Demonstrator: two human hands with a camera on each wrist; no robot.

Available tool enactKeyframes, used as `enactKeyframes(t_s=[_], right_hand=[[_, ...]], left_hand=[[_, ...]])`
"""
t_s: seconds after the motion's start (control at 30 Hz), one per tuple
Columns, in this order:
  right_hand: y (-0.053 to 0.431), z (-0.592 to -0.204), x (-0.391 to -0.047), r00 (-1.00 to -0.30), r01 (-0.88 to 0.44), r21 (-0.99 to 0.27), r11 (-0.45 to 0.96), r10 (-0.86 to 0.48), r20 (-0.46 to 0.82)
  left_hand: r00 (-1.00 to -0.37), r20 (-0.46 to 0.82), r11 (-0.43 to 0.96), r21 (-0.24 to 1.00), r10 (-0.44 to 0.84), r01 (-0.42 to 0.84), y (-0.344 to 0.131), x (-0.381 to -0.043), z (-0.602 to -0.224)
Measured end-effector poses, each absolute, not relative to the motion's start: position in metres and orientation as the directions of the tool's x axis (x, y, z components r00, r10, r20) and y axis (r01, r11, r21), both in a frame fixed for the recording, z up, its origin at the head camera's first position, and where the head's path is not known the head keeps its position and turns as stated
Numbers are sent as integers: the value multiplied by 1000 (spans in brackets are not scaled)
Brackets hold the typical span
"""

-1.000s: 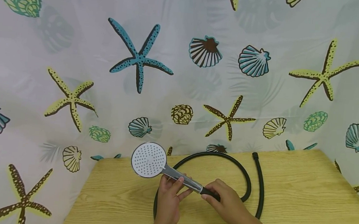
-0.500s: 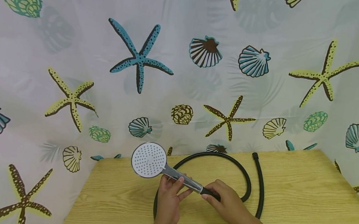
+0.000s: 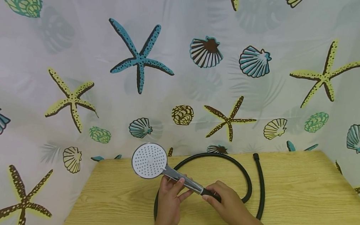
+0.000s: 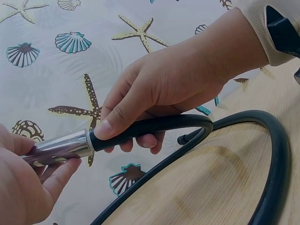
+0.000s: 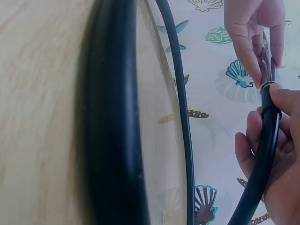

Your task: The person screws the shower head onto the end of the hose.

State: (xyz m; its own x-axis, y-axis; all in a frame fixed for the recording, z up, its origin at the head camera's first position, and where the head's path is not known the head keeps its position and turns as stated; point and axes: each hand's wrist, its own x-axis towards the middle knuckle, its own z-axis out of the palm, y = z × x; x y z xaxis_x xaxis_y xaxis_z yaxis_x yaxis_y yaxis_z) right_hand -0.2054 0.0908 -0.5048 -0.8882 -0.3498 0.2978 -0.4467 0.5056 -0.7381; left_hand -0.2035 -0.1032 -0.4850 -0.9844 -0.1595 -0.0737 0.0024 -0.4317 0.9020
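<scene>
A hand shower (image 3: 149, 160) with a round white spray face and a chrome handle (image 4: 63, 149) is held up above the table, its head toward the left. My left hand (image 3: 170, 199) grips that handle between thumb and fingers. At the handle's lower end, my right hand (image 3: 225, 202) pinches the black end of the shower hose (image 3: 250, 185), thumb on top and fingers curled beneath. In the left wrist view the hose end (image 4: 99, 140) meets the chrome rim directly. From the right hand the hose bends back and loops over the wood.
The wooden table (image 3: 301, 194) carries the rest of the coiled hose. Its free end with a black fitting (image 3: 255, 156) lies near the back edge. A white curtain (image 3: 168, 100) printed with starfish and shells hangs behind and at both sides.
</scene>
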Motion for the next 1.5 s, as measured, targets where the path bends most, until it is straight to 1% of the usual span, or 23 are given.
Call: enactKeyframes(t_s=[0.5, 0.87, 1.23, 1.5], right_hand=[[91, -504, -205, -890, -437, -746, 503, -361, 278], [91, -505, -205, -881, -457, -737, 499, -366, 298], [92, -506, -207, -891, -428, -756, 496, -370, 261], [92, -509, -209, -882, -445, -748, 493, -385, 271]], left_hand=[[-985, -70, -426, 905, -155, 2, -103, -203, -484], [-985, -75, -428, 904, -158, 0, -103, -203, -484], [-985, -71, -427, 904, -159, 4, -103, -203, -484], [-985, -72, -424, 906, -155, 0, -103, -203, -484]])
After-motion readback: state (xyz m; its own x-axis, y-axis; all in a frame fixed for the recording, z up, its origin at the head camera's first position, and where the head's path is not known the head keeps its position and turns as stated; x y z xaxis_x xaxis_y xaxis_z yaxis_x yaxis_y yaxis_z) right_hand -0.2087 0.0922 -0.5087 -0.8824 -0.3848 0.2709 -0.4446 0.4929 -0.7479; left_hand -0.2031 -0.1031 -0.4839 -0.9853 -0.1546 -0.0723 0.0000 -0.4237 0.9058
